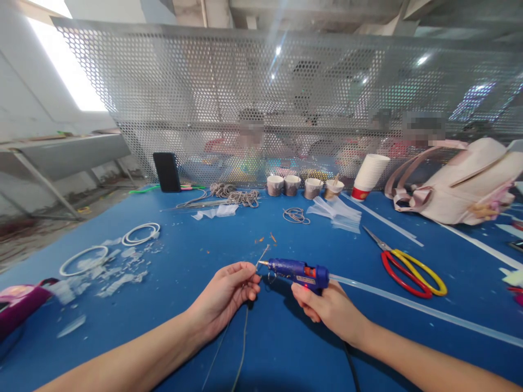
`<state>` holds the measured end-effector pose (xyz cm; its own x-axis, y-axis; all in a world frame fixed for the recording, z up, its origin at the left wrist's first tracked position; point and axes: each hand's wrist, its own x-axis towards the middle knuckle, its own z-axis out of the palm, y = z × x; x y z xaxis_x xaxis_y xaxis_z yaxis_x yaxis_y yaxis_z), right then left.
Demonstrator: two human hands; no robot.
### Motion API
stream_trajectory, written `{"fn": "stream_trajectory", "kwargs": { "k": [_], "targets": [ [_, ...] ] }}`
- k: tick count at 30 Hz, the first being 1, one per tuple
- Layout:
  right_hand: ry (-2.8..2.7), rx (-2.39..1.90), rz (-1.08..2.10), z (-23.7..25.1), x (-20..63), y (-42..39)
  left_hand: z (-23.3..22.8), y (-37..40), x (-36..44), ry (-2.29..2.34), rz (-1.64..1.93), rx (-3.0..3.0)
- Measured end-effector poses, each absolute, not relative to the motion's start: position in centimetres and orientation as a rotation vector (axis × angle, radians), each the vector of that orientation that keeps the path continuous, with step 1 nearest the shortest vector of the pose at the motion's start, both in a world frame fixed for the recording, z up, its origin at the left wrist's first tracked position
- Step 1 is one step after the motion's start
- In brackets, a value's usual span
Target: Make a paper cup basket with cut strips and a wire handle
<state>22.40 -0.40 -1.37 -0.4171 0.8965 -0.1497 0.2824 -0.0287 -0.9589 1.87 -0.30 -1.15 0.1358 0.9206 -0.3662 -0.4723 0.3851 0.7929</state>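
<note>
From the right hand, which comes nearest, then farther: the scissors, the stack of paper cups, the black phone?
Measured from the right hand, which holds the glue gun:
1. Scissors, just to its right.
2. Stack of paper cups, farther back, right of centre.
3. Black phone, far back left, leaning on the mesh.

Blue glue gun (300, 272): held horizontal above the blue table (183, 337), nozzle pointing left, clear glue stick trailing right. Thin wire (261, 256): tilted upward, tip touching the nozzle, tail hanging toward the table.
</note>
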Motion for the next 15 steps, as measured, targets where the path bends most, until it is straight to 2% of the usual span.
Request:
{"fn": "stream_trajectory", "kwargs": {
  "k": [5, 12, 15],
  "targets": [
    [-1.693, -1.213, 1.462, -1.1, 22.6, -0.6, -1.1, -0.3, 1.8, 0.985, 1.1, 0.581],
    [-1.369, -1.103, 1.159, -0.8, 21.8, 0.2, -0.8, -1.0, 2.6, 0.997, 1.072, 0.658],
    [-1.265, -1.051, 1.182, -0.6, 21.2, 0.8, -0.7, -1.4, 3.3, 0.999, 1.032, 0.703]
  ]
}}
